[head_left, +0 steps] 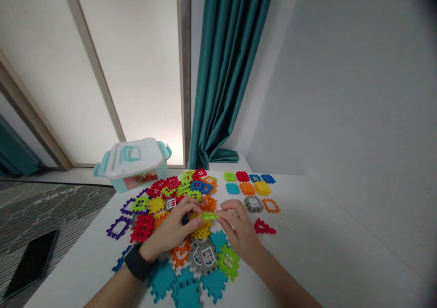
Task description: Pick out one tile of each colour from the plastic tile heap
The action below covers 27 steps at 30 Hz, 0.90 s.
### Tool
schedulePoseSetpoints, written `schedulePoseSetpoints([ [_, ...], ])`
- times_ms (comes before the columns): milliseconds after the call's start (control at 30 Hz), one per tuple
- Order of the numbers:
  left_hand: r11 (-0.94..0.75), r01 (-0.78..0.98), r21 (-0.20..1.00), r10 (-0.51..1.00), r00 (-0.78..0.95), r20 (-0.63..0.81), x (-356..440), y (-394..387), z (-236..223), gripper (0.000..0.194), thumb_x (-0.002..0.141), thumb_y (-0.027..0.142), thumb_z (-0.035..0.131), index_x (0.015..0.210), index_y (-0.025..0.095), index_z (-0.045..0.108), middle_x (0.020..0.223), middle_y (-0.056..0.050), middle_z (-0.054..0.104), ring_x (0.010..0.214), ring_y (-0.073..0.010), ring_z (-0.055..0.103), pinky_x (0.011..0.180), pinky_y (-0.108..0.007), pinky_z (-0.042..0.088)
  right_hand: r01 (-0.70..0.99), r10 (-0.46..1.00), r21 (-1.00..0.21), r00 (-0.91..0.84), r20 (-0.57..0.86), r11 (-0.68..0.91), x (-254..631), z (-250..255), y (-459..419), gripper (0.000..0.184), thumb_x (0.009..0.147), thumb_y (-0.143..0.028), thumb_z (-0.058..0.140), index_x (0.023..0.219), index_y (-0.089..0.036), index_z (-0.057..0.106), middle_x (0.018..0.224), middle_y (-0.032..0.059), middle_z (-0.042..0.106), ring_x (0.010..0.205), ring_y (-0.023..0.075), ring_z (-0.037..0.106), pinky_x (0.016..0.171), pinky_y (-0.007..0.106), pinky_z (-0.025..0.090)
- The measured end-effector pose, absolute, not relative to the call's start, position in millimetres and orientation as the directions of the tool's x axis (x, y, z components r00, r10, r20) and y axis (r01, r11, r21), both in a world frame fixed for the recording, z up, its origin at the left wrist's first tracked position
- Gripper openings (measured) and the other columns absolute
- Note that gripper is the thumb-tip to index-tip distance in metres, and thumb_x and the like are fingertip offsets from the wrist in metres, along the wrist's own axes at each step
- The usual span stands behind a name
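Between my two hands a lime-green interlocking building tile (pixel 209 216) is held edge-on above the pile. My left hand (pixel 179 223), with a dark watch on its wrist, pinches its left end. The fingers of my right hand (pixel 241 226) close on its right end. Beneath lie yellow tiles (pixel 203 232), a grey tile with white window inserts (pixel 204 255) and an orange tile (pixel 181 252). Teal tiles (pixel 186 287) spread nearest to me. Another lime-green tile with a window (pixel 228 261) lies just below my right hand.
A lidded plastic box (pixel 136 162) stands at the table's back left. Separate tiles, including an orange one (pixel 247 188) and a grey one (pixel 253 203), lie in rows at the right. A red triangular piece (pixel 264 226) and a white window insert (pixel 284 227) lie nearer.
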<state>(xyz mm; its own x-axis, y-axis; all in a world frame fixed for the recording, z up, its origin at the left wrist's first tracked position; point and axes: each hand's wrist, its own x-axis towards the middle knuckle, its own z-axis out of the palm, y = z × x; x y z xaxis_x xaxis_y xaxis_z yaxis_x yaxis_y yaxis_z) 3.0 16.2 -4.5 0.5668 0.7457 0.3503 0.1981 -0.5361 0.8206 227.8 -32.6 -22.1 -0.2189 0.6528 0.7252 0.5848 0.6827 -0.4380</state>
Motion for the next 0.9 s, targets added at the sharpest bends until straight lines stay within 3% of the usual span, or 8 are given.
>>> schedulePoseSetpoints([
  [133, -0.562, 0.211, 0.800, 0.732, 0.578, 0.362, 2, 15, -2, 0.030, 0.096, 0.051, 0.057, 0.096, 0.021, 0.064, 0.112, -0.008, 0.059, 0.108, -0.0246, 0.059, 0.099, -0.040, 0.047, 0.613, 0.613, -0.360, -0.266, 0.744, 0.703, 229, -24, -33, 0.024, 0.098, -0.013, 0.051, 0.111, -0.028, 0.065, 0.099, 0.0063, 0.061, 0.098, 0.0233, 0.062, 0.084, 0.039, 0.054],
  [267, -0.661, 0.277, 0.698, 0.712, 0.525, 0.467, -1, 15, -2, 0.021, 0.090, 0.038, 0.066, 0.103, 0.022, 0.062, 0.115, -0.008, 0.057, 0.111, -0.0251, 0.057, 0.099, -0.041, 0.048, 0.616, 0.652, -0.391, -0.275, 0.706, 0.684, 230, -19, -32, 0.026, 0.093, -0.014, 0.058, 0.115, -0.026, 0.061, 0.109, 0.0085, 0.063, 0.106, 0.0252, 0.061, 0.092, 0.043, 0.054],
  [500, -0.811, 0.388, 0.437, 0.584, 0.541, 0.605, -8, 19, -11, 0.039, 0.085, 0.036, 0.075, 0.120, 0.023, 0.063, 0.120, -0.011, 0.057, 0.112, -0.0277, 0.058, 0.096, -0.042, 0.052, 0.618, 0.736, -0.454, -0.331, 0.590, 0.642, 231, -19, -29, 0.062, 0.087, -0.020, 0.065, 0.145, -0.024, 0.042, 0.137, 0.0127, 0.058, 0.128, 0.0281, 0.054, 0.109, 0.050, 0.047],
  [900, -0.844, 0.464, 0.269, 0.519, 0.580, 0.628, -11, 19, -12, 0.044, 0.089, 0.041, 0.071, 0.128, 0.024, 0.060, 0.119, -0.012, 0.061, 0.108, -0.0285, 0.061, 0.093, -0.044, 0.053, 0.611, 0.705, -0.424, -0.339, 0.623, 0.669, 232, -19, -29, 0.060, 0.090, -0.020, 0.066, 0.145, -0.029, 0.045, 0.135, 0.0106, 0.062, 0.126, 0.0274, 0.057, 0.107, 0.051, 0.051],
])
